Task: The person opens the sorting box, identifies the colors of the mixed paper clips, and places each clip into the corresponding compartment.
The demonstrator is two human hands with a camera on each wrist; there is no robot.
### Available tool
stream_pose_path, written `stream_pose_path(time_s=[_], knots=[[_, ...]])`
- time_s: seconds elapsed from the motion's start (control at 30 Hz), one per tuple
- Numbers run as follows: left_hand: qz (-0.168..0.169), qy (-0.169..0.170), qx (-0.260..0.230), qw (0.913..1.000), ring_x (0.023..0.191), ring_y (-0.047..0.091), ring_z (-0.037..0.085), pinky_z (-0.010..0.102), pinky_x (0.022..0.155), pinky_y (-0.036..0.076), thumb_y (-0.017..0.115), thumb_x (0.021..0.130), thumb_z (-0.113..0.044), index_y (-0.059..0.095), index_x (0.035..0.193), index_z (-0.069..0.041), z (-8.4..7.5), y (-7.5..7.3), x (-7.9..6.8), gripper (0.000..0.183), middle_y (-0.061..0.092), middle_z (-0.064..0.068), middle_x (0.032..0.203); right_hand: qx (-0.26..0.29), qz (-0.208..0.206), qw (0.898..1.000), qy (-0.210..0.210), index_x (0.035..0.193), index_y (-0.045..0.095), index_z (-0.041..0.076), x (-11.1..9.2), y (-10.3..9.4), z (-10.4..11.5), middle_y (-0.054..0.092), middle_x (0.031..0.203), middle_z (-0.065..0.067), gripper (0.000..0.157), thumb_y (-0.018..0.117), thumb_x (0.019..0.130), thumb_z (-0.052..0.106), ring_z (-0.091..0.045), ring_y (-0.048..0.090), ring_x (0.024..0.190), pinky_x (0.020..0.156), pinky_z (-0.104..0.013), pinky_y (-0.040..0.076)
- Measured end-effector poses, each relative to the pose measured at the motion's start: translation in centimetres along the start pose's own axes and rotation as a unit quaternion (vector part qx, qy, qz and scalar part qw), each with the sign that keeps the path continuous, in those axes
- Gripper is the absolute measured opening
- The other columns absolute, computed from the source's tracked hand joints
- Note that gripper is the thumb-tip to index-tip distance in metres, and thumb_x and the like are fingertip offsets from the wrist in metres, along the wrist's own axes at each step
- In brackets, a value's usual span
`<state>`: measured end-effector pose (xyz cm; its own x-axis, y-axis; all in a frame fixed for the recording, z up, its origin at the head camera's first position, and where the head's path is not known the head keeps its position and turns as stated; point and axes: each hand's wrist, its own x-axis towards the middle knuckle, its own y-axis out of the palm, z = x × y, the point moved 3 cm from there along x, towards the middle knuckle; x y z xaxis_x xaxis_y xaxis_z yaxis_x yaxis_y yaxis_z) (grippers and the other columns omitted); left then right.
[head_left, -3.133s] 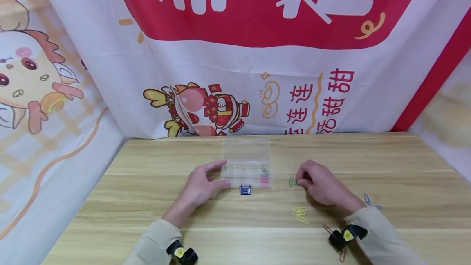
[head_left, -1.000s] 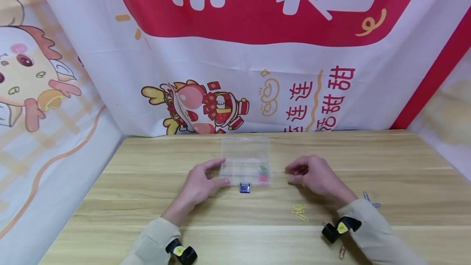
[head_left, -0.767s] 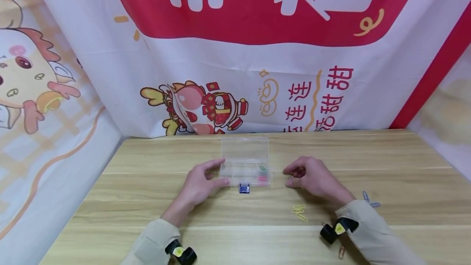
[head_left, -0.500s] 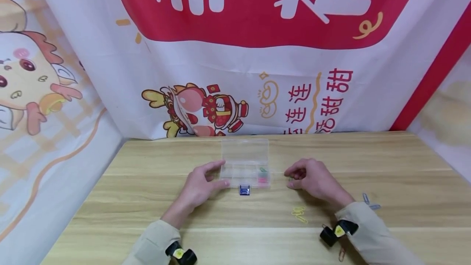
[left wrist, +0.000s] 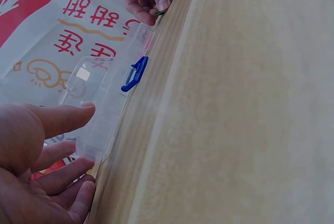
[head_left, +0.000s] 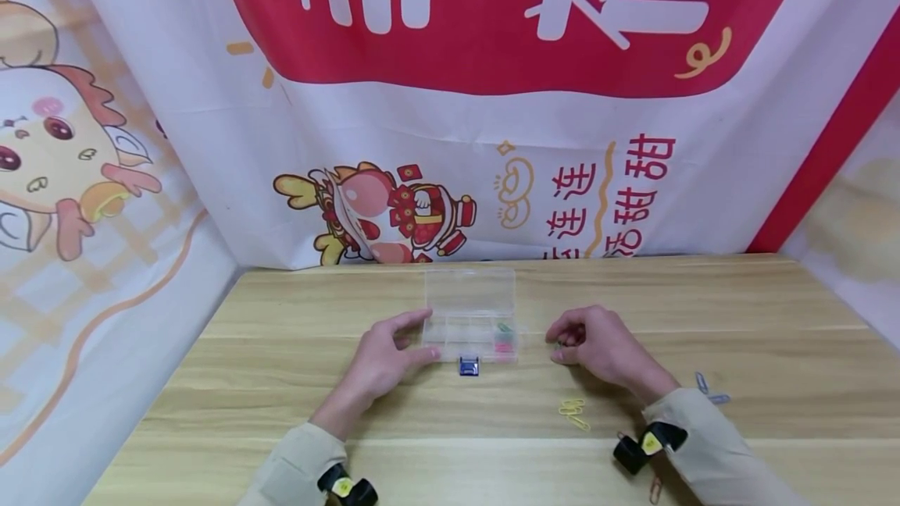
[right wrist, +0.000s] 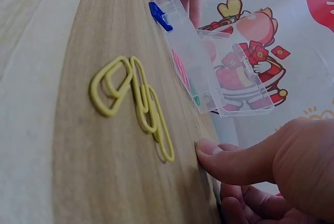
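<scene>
A clear plastic compartment box (head_left: pixel 469 326) lies with its lid raised and its blue latch (head_left: pixel 469 366) folded down at the front. My left hand (head_left: pixel 383 354) holds the box's left end, thumb at the front corner and index finger farther back. Inside the right-hand compartments are a green paper clip (head_left: pixel 504 328) and pink clips (head_left: pixel 503 347). Right of the box, my right hand (head_left: pixel 598 342) pinches a green paper clip (left wrist: pixel 160 13) low over the table; its fingertips mostly cover it. Several yellow paper clips (right wrist: pixel 143 93) lie on the wood near that hand.
Blue paper clips (head_left: pixel 712 389) lie to the right, beside the right forearm. A red paper clip (head_left: pixel 656 490) is near the front, and another is partly covered by the wrist camera (head_left: pixel 636 453). A printed cloth (head_left: pixel 485 123) hangs behind the wooden table (head_left: pixel 492 459).
My right hand has moved a little left, toward the box. Green clips that lay by its fingers are gone from the bare tabletop; green now shows at the fingertips. My left hand stays put.
</scene>
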<state>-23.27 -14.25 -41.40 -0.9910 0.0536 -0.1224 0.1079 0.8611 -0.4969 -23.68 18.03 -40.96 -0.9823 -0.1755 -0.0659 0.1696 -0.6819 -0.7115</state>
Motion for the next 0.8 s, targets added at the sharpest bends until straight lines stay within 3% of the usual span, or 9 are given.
stream_pose_path(time_s=[0.33,0.8], knots=[[-0.001,0.009,-0.001,1.0000,0.139,0.059,0.032,0.051,0.119,0.050,0.087,0.088,-0.023,0.064,0.146,-0.025,-0.07,-0.05,-0.11,0.063,0.060,0.005,0.157,-0.014,0.013,1.000,0.014,0.099,0.080,0.016,-0.13,-0.22,0.15,0.070,0.093,-0.001,0.015,0.086,0.088,0.009,-0.019,0.058,0.085,0.076,-0.030,0.050],[-0.005,0.006,0.001,1.0000,0.140,0.058,0.030,0.050,0.120,0.050,0.087,0.088,-0.022,0.063,0.147,-0.026,0.00,0.05,-0.07,0.064,0.059,0.004,0.158,-0.031,0.021,0.999,-0.017,0.091,0.081,0.016,-0.21,-0.61,-0.25,0.072,0.087,0.002,0.007,0.080,0.094,0.009,-0.017,0.059,0.083,0.077,-0.031,0.051]])
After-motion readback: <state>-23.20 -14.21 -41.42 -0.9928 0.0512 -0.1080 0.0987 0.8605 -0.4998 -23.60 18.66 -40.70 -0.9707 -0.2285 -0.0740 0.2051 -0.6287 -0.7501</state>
